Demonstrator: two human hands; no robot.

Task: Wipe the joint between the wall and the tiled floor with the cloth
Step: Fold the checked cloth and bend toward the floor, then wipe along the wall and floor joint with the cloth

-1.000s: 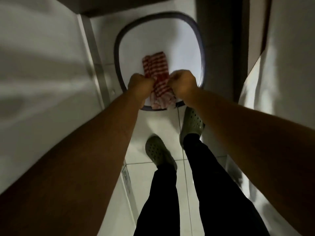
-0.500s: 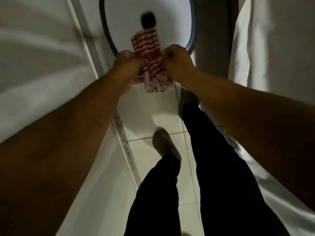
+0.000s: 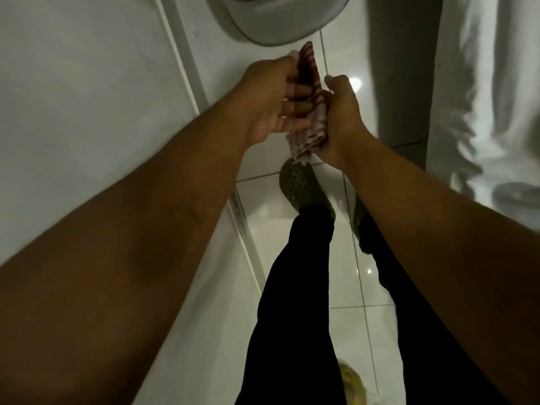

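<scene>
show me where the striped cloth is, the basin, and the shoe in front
striped cloth point(image 3: 309, 135): head view, on its bunched lower folds between the hands.
basin point(image 3: 280, 21): head view, on its grey outer wall.
shoe point(image 3: 298, 185): head view, on its perforated toe.

Glossy white floor tiles point(image 3: 344, 276); pale wall point(image 3: 73, 83).

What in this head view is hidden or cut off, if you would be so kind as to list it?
- Basin: cut off by the top edge; its inside is unseen.
- Cloth: its middle is covered by the left hand and right hand.
- Wall-floor joint: partly behind the left forearm.
- Yellow thing: blurred, half behind the legs.
</scene>
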